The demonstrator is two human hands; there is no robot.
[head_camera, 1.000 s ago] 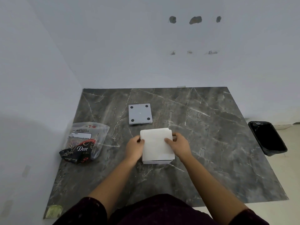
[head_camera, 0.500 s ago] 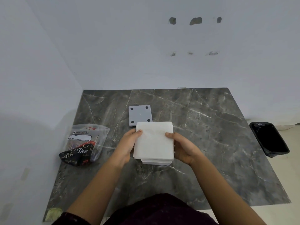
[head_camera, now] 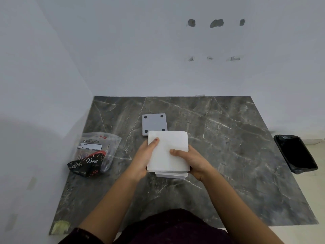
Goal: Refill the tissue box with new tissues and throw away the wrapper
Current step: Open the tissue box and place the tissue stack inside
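Note:
A thick white stack of tissues (head_camera: pixel 169 143) is held between my left hand (head_camera: pixel 143 160) and my right hand (head_camera: pixel 194 160), just above the white tissue box (head_camera: pixel 171 174), whose near edge shows under the stack. My left thumb rests on the stack's top left, my right thumb on its right side. The box's grey square lid (head_camera: pixel 154 123), with black pads at its corners, lies flat behind the stack. The clear and black tissue wrapper (head_camera: pixel 93 154) lies crumpled at the left of the table.
A dark marble table (head_camera: pixel 228 155) stands against white walls at the back and left. A black-lined bin (head_camera: pixel 295 153) sits on the floor beyond the table's right edge. A yellowish scrap (head_camera: pixel 60 226) lies at the table's near left corner.
Both hands have lifted the tissue stack up from the box and tilted it toward me. The lid and wrapper have not moved.

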